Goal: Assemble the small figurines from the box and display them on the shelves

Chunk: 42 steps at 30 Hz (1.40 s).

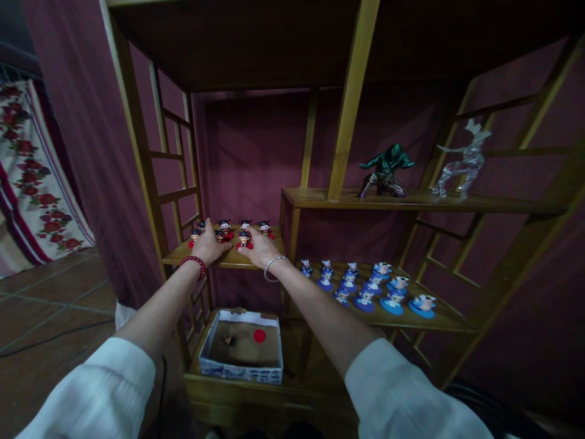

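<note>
My left hand [208, 247] reaches over the upper left shelf, thumb and forefinger spread apart. A small dark-haired figurine [220, 235] stands just beside its thumb; whether they touch is hard to see. My right hand [264, 249] has its thumb and fingers closed round another figurine [244, 239], which has a red base and is upright at the shelf's front. Behind my hands stand more such figurines in a row, among them one at the right end [264, 228]. Left of my left hand is another figurine [194, 237].
Below, an open cardboard box [242, 373] holds a small dark figurine [229, 340] and a red disc [259, 335]. Several blue and purple figurines [364, 299] fill the right shelf. Above them stand a green crouching statue [388, 171] and a clear deer [464, 161]. Wooden posts [350, 110] divide the shelves.
</note>
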Motion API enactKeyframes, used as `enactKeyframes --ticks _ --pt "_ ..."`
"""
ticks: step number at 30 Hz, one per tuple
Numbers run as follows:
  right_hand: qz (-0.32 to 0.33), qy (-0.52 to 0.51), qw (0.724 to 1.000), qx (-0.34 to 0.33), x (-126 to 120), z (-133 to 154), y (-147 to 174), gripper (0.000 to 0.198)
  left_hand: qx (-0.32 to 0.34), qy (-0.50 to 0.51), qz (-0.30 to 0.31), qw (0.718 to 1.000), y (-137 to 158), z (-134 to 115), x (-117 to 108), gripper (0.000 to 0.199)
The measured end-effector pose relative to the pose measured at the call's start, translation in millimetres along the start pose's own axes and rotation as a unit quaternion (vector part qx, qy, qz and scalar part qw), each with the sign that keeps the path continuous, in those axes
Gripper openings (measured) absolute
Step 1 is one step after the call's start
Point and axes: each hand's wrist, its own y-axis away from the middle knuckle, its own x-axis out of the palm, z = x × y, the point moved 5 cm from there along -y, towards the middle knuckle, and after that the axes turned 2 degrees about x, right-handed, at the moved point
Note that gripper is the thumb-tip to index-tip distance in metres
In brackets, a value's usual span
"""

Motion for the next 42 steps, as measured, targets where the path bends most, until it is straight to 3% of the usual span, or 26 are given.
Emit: enactKeyframes --ticks 19,25,37,42 --pt "-0.003 0.026 1.000 -0.003 -1.1 1.1 0.8 0.054 -0.001 -0.017 0.017 1.000 -9.0 -8.5 4.3 0.074" --pt "0.001 0.019 1.000 -0.002 -1.1 0.8 0.2 0.056 -0.004 -0.029 0.021 0.999 -11.4 -7.6 7.3 0.079" --pt "0.003 -0.017 1.000 0.009 -1.7 -0.3 0.1 0.057 0.006 -0.027 -0.029 0.999 0.5 -8.1 1.9 0.073" --pt "0.003 -0.043 0.999 0.014 -0.3 -2.0 -0.9 0.057 0.013 -0.022 -0.059 0.998 3.1 -8.4 -2.6 0.060"
